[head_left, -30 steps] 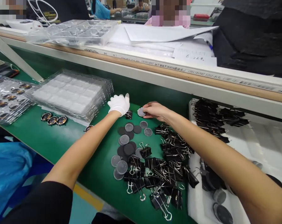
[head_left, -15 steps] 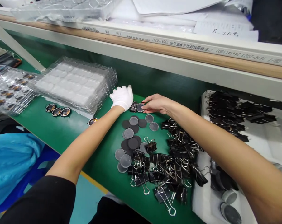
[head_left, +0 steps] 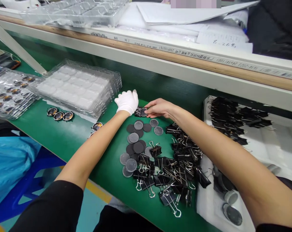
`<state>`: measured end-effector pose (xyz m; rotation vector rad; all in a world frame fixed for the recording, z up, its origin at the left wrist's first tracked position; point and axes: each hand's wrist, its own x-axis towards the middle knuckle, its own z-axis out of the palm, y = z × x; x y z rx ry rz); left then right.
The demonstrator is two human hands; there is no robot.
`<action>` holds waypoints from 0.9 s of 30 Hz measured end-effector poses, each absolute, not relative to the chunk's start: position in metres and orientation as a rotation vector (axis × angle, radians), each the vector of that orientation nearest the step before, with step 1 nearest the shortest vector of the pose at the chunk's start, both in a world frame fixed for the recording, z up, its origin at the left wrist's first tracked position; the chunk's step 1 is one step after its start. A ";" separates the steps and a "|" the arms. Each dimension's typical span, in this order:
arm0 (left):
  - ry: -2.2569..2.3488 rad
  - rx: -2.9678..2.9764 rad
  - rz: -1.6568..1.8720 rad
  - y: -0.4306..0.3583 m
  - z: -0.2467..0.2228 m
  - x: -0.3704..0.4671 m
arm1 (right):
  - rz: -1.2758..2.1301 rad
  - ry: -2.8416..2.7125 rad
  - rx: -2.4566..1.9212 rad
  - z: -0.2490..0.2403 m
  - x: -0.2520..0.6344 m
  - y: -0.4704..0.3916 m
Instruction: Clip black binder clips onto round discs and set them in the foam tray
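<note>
My left hand point(head_left: 127, 101) wears a white glove; its fingers look curled beside a black binder clip point(head_left: 138, 111), and what they hold is hidden. My bare right hand point(head_left: 157, 108) pinches a dark round disc point(head_left: 144, 111) next to that clip. Just below the hands, several black and clear grey discs point(head_left: 138, 147) lie on the green table point(head_left: 107, 161). A pile of black binder clips point(head_left: 172, 170) with silver handles spreads to the right of and below the discs.
Stacked clear plastic trays point(head_left: 75, 85) stand at the left, near round gold-centred parts point(head_left: 58, 116). A white foam-lined box point(head_left: 206, 203) with clips and discs is at the right. A shelf beam point(head_left: 146, 53) crosses above the hands.
The camera view has shifted slightly. The disc at my right fingertips now sits closer against the clip, and my right hand has moved a little left.
</note>
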<state>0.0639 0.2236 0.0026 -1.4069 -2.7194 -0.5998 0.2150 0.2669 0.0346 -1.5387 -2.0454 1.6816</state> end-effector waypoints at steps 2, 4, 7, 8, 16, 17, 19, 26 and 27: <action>-2.689 -1.455 -0.635 0.222 0.005 0.063 | 1.613 -2.147 -1.508 0.035 0.217 0.268; -2.618 -1.534 -0.665 0.217 0.011 0.061 | 1.489 -2.272 -1.470 0.039 0.223 0.270; -2.433 -1.633 -0.687 0.198 0.025 0.065 | 1.171 -2.465 -1.404 0.052 0.248 0.268; -2.333 -1.736 -0.666 0.189 0.030 0.069 | 1.064 -2.531 -1.369 0.057 0.259 0.265; -1.365 -2.939 -0.366 0.151 0.015 0.119 | 0.618 -2.896 -1.163 0.060 0.341 0.218; -1.385 -2.940 -0.373 0.149 0.010 0.122 | 0.573 -2.889 -1.146 0.057 0.344 0.215; -1.405 -2.929 -0.368 0.143 0.004 0.124 | 0.514 -2.852 -1.118 0.056 0.347 0.211; -1.629 -2.743 -0.500 0.125 0.031 0.102 | 0.530 -2.744 -1.194 0.066 0.320 0.223; -1.777 -2.556 -0.449 0.129 0.037 0.093 | 0.543 -2.763 -1.201 0.066 0.311 0.226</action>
